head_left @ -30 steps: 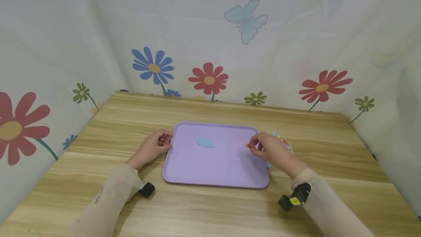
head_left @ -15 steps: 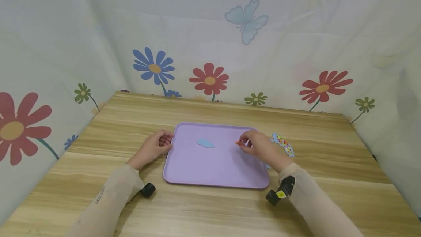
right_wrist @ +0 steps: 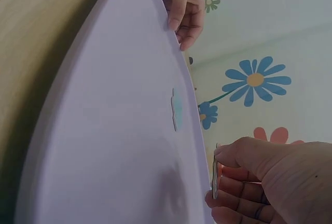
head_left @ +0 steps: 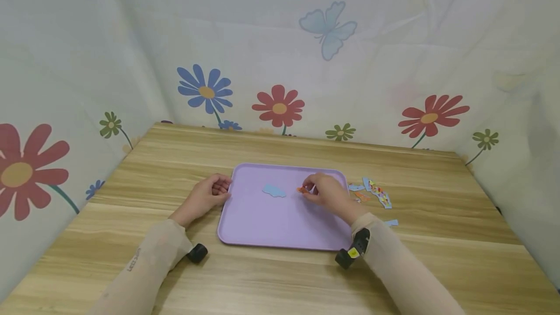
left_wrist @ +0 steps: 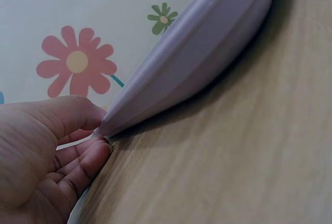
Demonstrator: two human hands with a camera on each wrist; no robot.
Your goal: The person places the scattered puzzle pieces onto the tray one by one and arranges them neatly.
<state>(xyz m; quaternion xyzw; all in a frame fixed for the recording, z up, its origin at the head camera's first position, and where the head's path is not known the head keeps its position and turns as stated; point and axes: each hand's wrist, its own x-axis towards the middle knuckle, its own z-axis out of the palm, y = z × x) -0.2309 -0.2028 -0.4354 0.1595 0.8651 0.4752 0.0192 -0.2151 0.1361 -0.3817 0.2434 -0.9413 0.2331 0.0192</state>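
Note:
My right hand (head_left: 325,192) pinches a small flat orange puzzle piece (head_left: 302,190) over the right half of the purple tray (head_left: 280,227). In the right wrist view, thumb and fingers hold that piece (right_wrist: 216,175) edge-on, its pale edge showing. A light blue puzzle piece (head_left: 274,190) with a wavy edge lies on the tray, left of the orange one. At the tray's left side, my left hand (head_left: 206,195) grips the rim, thumb on top. The left wrist view shows this thumb (left_wrist: 83,116) against the rim with the other fingers curled beneath.
Right of the tray, several loose puzzle pieces lie on the wooden table (head_left: 280,286): a blue one with a colourful pattern (head_left: 378,193), an orange one (head_left: 362,197) and a plain blue one (head_left: 391,222). A flowered cloth (head_left: 245,38) hangs behind the table.
My right hand has moved left over the tray with the orange piece, uncovering pieces on the table at the right. The left hand and the blue piece on the tray stay put.

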